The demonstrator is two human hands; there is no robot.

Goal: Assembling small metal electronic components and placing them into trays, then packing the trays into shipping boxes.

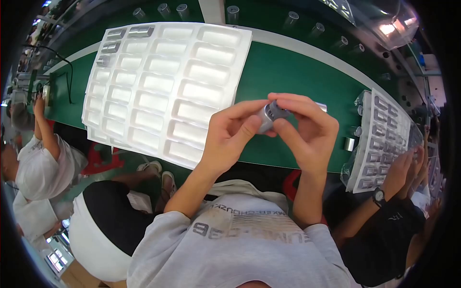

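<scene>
White tray (193, 52) on the left, a few metal cans (140, 31) lying in its top-left pockets, probably so they can't roll; then the left hand (230, 132), half closed, pinching a silver can (265, 120) above the green table (281, 65), right hand (309, 134) also half closed round its other end, I guess to keep it steady

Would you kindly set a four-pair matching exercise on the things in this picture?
1. metal cylinder
2. left-side tray
3. wristwatch
4. worktop

A. green
B. between the person's left hand and right hand
C. worn by a co-worker
D. white, with cylinders only toward its upper left

Pairs: 1-B, 2-D, 3-C, 4-A
</scene>
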